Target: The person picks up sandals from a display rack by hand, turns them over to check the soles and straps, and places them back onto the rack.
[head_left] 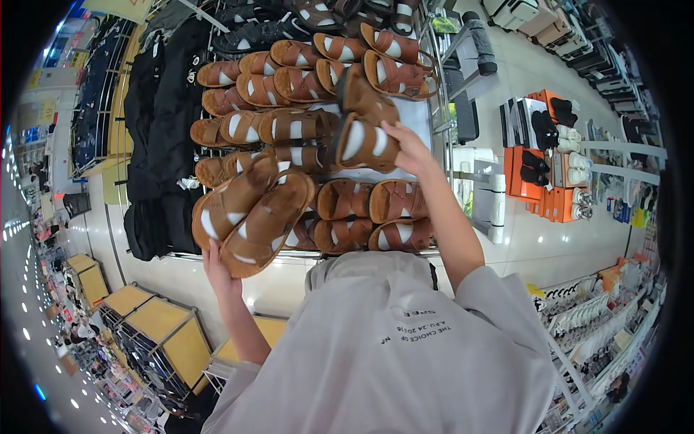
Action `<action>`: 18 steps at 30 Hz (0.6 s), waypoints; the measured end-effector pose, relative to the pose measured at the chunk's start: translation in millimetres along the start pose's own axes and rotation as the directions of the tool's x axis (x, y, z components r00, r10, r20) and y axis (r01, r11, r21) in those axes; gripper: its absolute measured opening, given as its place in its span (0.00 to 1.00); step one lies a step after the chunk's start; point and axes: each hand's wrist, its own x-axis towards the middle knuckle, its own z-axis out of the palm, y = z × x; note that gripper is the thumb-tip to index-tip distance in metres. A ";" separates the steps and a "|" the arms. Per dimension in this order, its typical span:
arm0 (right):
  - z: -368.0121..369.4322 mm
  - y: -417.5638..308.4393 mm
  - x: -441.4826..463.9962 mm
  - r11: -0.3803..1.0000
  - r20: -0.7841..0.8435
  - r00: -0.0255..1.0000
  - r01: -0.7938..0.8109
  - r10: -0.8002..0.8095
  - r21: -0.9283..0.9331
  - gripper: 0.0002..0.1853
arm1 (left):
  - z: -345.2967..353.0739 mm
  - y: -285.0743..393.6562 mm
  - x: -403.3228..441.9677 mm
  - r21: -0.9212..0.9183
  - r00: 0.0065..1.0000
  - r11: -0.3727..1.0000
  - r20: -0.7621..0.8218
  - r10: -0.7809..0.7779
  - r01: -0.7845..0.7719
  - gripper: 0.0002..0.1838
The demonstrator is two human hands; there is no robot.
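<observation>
My left hand [225, 273] grips a pair of brown sandals [271, 220] by one end, raised above the near left part of the display. White filling shows under their straps. On the right, my right hand [408, 150] is closed on another pair of brown sandals [370, 145], somewhat blurred, over a pale bare patch of the display [413, 119]. Rows of brown sandals [289, 85] lie beyond and between my hands. Reddish-brown sandals [345, 200] line the near edge, close to my body. My fingers' undersides are hidden behind the sandals.
Black clothing or bags [168, 137] hang along the display's left side. Dark sandals [264, 32] fill its far end. A metal rack frame [442, 94] borders the right. Orange shoeboxes with shoes [522, 173] stand on the floor farther right. Yellow-topped stands [163, 322] are behind on the left.
</observation>
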 end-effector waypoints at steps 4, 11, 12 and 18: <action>5.6 -31.0 -61.7 0.974 0.027 0.977 0.209 -0.212 0.085 0.18 | 46.2 -10.1 41.8 0.026 0.980 0.997 0.188 -0.072 0.068 0.25; 7.9 -37.1 -168.1 0.922 -0.143 0.911 0.383 -0.386 -0.050 0.20 | 177.0 -53.2 120.7 0.210 0.832 0.971 0.515 -0.206 0.110 0.27; 3.6 -33.7 -182.3 0.927 -0.198 0.906 0.367 -0.375 -0.074 0.20 | 188.2 -61.3 131.2 0.229 0.773 0.965 0.587 -0.240 0.126 0.29; 6.2 -1.5 -239.7 0.918 -0.286 0.874 0.388 -0.393 -0.079 0.20 | 230.9 -90.7 142.2 0.558 0.801 0.830 0.504 -0.323 -0.016 0.34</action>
